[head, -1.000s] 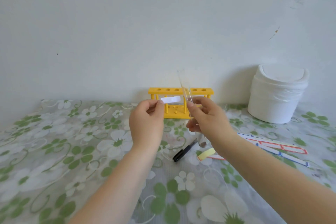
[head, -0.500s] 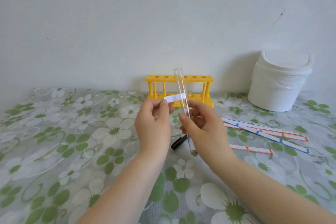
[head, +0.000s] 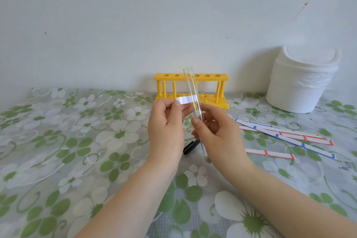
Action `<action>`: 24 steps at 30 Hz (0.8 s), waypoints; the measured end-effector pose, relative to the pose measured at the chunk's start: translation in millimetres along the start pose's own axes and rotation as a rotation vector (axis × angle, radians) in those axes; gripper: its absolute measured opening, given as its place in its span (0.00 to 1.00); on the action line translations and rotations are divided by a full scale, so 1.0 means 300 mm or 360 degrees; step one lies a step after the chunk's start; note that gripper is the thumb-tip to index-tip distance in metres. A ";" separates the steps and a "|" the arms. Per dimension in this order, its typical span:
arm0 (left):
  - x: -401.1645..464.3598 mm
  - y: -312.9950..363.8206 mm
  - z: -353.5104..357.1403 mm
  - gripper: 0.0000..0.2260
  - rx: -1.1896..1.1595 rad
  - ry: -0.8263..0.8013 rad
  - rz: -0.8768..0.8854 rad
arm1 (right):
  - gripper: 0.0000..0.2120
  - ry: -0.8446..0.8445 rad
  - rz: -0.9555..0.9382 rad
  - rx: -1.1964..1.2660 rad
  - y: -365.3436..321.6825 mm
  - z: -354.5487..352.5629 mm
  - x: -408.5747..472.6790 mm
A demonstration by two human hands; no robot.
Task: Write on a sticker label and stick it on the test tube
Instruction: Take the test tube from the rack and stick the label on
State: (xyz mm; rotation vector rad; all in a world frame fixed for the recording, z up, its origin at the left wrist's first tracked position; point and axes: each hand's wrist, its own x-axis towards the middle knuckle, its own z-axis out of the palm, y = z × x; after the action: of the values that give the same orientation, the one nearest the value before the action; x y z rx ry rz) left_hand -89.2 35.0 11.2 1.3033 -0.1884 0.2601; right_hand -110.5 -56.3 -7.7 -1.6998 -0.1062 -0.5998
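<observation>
Right hand (head: 216,131): clamped on the glass tube (head: 194,106), nearly upright, mouth up.
Left hand (head: 166,121): pinches the white label (head: 186,100), whose free end meets the tube.
Pen (head: 191,147): on the table (head: 58,141), below and between the hands.
Rack (head: 191,89): behind both hands.
Label strips (head: 286,137): right of the right hand.

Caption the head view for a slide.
Left hand brings a white sticker label to the test tube held in the right hand.
</observation>
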 end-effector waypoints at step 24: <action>-0.012 0.003 0.011 0.07 -0.0060 -0.0184 -0.0100 | 0.11 -0.0046 0.0091 0.0186 -0.015 -0.005 -0.009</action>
State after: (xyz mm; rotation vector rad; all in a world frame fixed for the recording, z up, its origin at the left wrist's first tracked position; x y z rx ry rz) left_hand -92.8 31.6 11.9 1.2852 -0.2485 0.1273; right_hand -115.2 -55.8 -4.7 -1.5932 -0.1108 -0.5165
